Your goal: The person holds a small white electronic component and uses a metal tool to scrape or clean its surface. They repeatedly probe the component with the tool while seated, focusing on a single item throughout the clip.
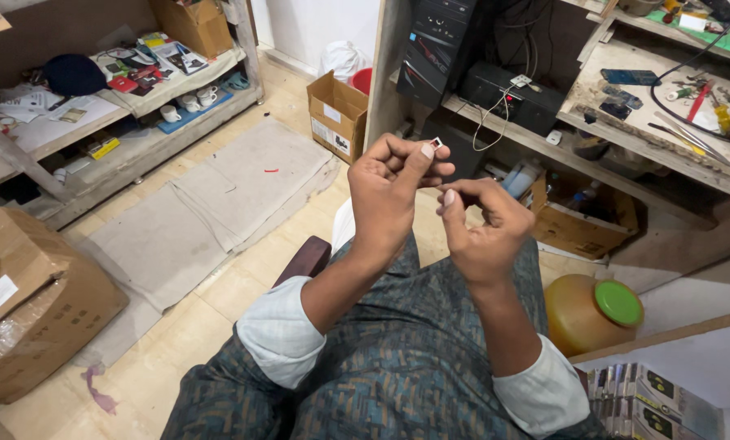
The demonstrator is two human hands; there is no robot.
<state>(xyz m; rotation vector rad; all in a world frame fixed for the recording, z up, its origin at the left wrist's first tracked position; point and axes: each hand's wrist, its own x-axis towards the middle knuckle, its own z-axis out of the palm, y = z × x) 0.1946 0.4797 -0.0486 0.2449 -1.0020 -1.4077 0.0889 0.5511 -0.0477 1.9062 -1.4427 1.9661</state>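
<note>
My left hand (391, 194) is raised in front of me, thumb and fingers pinching a tiny white square part (436, 143) at the thumb tip. My right hand (483, 224) is close beside it, fingers curled inward, thumb up; I cannot tell whether it holds anything. Both hands hover above my lap, which is covered in patterned blue-green cloth (397, 358). White sleeve cuffs show at both forearms.
An open cardboard box (336, 114) stands on the floor ahead. A black computer case (434, 49) and wooden shelves (650, 134) with tools and cables are at the right. A yellow jar with a green lid (593, 310) sits by my right knee. A large carton (39, 310) is at left.
</note>
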